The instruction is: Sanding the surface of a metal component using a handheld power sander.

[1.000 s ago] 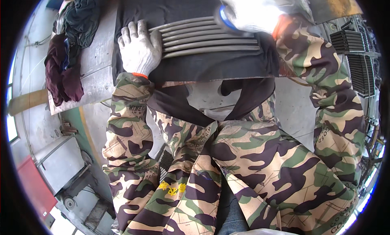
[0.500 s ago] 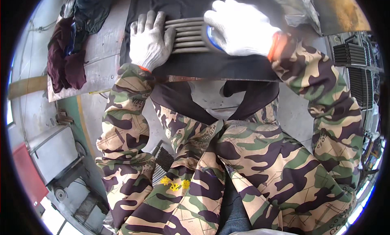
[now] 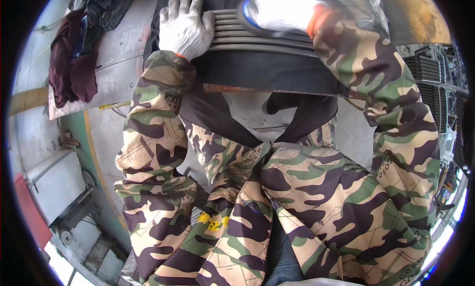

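Observation:
A rack of parallel grey metal bars [image 3: 225,33] lies crosswise on black cloth [image 3: 262,66] at the table's near side. On the left end of the bars rests my left hand [image 3: 185,30], in a white knit glove, flat with its fingers spread. My right hand [image 3: 284,10], gloved too and slightly blurred, is closed over a round dark pad with a blue rim [image 3: 249,15]. That pad sits against the bars near their middle. The glove hides most of it, and its exact kind cannot be made out. Part of the right hand is cut off by the top edge.
Maroon and dark cloths [image 3: 74,63] lie on the metal tabletop [image 3: 118,63] at left. Clear plastic wrap [image 3: 373,14] and a rusty brown board [image 3: 418,16] are at far right. Stacked dark racks [image 3: 433,68] stand beyond the table's right side.
Both hands and the bars appear farther from me. My right hand has slid a little left and away with the pad, uncovering more of the bars on the right.

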{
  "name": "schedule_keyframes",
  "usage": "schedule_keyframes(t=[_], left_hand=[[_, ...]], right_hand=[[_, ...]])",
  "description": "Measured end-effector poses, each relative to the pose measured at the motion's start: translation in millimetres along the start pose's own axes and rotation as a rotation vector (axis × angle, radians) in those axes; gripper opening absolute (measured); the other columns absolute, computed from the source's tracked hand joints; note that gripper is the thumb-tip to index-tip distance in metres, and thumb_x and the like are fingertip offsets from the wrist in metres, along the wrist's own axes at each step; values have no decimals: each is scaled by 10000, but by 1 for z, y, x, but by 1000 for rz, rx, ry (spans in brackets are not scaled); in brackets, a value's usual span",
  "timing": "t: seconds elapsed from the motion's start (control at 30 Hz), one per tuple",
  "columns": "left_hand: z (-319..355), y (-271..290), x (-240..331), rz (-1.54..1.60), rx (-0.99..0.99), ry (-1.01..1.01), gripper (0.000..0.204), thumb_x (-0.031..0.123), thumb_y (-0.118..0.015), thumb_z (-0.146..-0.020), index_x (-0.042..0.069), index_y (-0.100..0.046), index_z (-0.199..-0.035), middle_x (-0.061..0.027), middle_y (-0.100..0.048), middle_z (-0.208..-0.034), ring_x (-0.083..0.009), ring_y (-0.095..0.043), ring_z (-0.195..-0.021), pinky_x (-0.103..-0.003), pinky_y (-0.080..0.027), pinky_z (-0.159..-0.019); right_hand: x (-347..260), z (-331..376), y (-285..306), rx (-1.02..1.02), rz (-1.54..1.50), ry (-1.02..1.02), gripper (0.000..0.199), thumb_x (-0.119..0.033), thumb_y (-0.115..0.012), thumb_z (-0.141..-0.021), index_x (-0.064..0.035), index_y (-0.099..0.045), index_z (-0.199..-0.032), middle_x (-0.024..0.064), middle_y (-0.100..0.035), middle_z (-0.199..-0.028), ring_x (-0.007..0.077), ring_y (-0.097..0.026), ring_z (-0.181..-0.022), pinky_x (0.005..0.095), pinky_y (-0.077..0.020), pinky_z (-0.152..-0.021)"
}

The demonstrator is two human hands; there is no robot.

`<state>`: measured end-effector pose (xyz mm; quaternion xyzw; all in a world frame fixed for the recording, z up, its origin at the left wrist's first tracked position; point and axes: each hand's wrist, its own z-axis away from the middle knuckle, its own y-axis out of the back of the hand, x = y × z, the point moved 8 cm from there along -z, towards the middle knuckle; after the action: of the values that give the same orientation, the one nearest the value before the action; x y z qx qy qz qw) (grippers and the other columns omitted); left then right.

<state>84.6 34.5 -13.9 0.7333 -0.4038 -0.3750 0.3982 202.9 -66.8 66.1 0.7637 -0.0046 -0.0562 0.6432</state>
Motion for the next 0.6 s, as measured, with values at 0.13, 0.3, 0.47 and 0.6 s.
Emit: schedule_keyframes(t=[0.13, 0.3, 0.47, 0.6], left_hand=[[2, 8, -2, 8, 118, -42, 373, 285, -552, -980, 70, -662, -1264, -192, -624, -1325, -416, -559, -1227, -532, -439, -1023], [2, 3, 13, -103, 123, -126, 369, 267, -555, -975, 71, -676, -1263, -202, -623, -1363, -435, -561, -1256, -538, -439, -1037], [0, 4, 6, -24, 155, -70, 372, 280, -547, -982, 67, -684, -1255, -195, -631, -1364, -426, -574, -1246, -538, -459, -1018], [-19, -7, -3, 37, -9, 65, 428, 320, -530, -995, 65, -620, -1326, -218, -581, -1414, -450, -517, -1313, -548, -403, -1097]], right_hand=[[-30, 14, 4, -30, -74, 98, 218, -232, -607, -903, -32, -648, -979, 229, -650, -972, 406, -671, -924, 520, -561, -822], [-2, -9, 4, -73, -55, -53, 259, -251, -570, -919, -16, -661, -977, 246, -668, -1015, 430, -670, -957, 500, -557, -865], [-35, 6, 2, -39, -64, 99, 259, -236, -585, -906, -4, -668, -986, 252, -677, -1031, 433, -674, -982, 505, -554, -874], [-1, -10, 4, -41, -46, -33, 272, -233, -570, -906, -3, -672, -1009, 264, -670, -1055, 440, -663, -1011, 501, -544, -892]])
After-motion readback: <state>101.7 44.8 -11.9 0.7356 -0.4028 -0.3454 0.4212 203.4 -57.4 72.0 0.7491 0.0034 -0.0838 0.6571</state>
